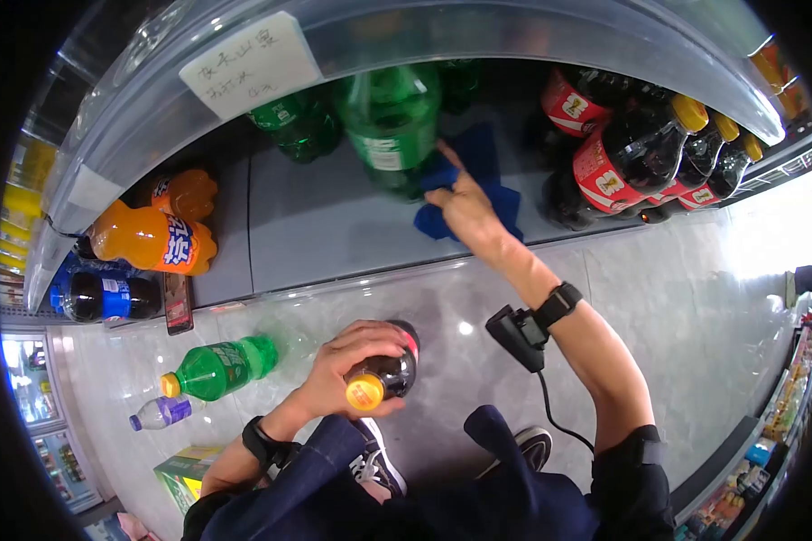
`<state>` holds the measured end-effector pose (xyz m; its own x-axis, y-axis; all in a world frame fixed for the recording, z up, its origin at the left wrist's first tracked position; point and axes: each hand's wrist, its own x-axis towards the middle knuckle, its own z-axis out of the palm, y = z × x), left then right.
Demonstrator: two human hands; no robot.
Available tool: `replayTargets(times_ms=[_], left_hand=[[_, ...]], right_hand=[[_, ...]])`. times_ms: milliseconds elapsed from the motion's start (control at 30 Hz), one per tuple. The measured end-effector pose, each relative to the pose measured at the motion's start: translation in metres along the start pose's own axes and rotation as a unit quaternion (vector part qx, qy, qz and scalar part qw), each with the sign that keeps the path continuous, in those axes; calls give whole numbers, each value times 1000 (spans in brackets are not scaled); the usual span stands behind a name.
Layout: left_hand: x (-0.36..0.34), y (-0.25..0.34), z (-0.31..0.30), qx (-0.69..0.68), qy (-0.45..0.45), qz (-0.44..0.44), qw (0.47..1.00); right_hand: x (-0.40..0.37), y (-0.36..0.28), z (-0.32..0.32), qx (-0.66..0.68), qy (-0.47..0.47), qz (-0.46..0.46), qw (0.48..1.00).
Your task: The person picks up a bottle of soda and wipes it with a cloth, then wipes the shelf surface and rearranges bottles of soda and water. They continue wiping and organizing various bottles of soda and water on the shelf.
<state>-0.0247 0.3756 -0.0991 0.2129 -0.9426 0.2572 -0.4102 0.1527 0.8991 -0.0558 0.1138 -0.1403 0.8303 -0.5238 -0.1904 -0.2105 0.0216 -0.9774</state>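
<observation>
My left hand [356, 361] is wrapped around a dark cola bottle [392, 371] with a yellow cap, low over the floor in front of my feet. On the bottom shelf [307, 230], my right hand [465, 207] presses a dark blue cloth [501, 200] against the grey surface, one finger stretched forward. Right beside those fingers stands a large green soda bottle [390, 135], its base close to the cloth. Several red-labelled cola bottles [604, 171] with yellow caps crowd the shelf to the right of this hand.
Orange soda bottles [158, 239], a blue-labelled dark bottle [113, 298] and a phone [179, 307] are at the shelf's left. A green bottle [221, 368] and a purple-labelled bottle [162, 412] are on the floor [460, 361]. The curved upper shelf edge [478, 27] overhangs the shelf.
</observation>
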Motion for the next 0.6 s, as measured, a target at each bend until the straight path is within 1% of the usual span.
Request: replayTargets(times_ms=[33, 67, 133, 167, 200, 300, 333, 400, 433, 467, 533, 567, 600], left_hand=[[-1, -1, 1, -2, 0, 1, 1000], [-1, -1, 2, -4, -1, 1, 1000], [-2, 1, 2, -1, -1, -3, 1000], [-1, 2, 1, 3, 3, -5, 1000], [-1, 2, 2, 6, 3, -1, 1000], [-1, 3, 4, 14, 9, -16, 1000], [-1, 3, 4, 14, 8, -16, 1000], [-2, 2, 4, 15, 13, -18, 1000], [-3, 1, 4, 16, 12, -19, 1000], [-3, 1, 4, 15, 12, -17, 1000], [-3, 1, 4, 15, 15, -18, 1000], [-2, 2, 4, 13, 16, -17, 1000], [-2, 2, 4, 10, 18, -16, 1000]], right_hand=[[-6, -11, 6, -45, -17, 22, 999], [-8, -10, 14, -45, -14, 22, 999], [-10, -8, 28, -94, -1, -86, 992], [-10, -9, 33, -95, -21, -93, 991], [-9, -9, 38, -95, -19, -98, 990], [-10, -10, 53, -126, -73, -133, 980], [-11, -14, 51, -125, -72, -132, 981], [-9, -20, 45, -76, -105, -40, 991], [-7, -18, 45, -29, -32, -103, 994], [-7, -17, 37, 42, 2, -32, 999], [-7, -25, 15, 82, 60, 69, 992], [-13, -30, 9, 250, 67, 28, 965], [-24, -45, 3, 411, 74, -13, 909]])
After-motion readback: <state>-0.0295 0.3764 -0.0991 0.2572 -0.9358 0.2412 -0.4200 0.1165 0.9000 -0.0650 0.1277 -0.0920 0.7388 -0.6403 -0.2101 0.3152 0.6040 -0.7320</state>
